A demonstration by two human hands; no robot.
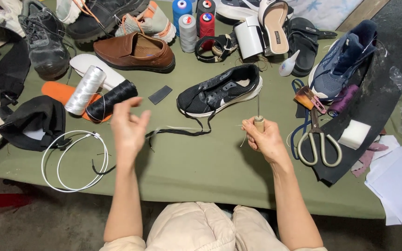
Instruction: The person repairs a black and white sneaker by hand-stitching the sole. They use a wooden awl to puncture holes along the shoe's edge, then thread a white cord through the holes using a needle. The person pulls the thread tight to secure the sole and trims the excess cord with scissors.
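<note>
From the head camera, your right hand [264, 139] is closed in a fist around the pale wooden handle of a stitching awl [258, 120], its thin needle pointing up toward the black sneaker [219, 91], which lies on its side on the green table [201, 172] just beyond. Your left hand [129, 128] hovers with its fingers loosely spread and holds nothing I can make out. A thin pale thread [177, 128] runs between your hands, beside a loose black lace. The awl looks light and rigid, with a sharp tip, so keep your grip on the handle. The sneaker looks soft and light; grip it by the sole. Scissors [319, 139] lie to the right.
</note>
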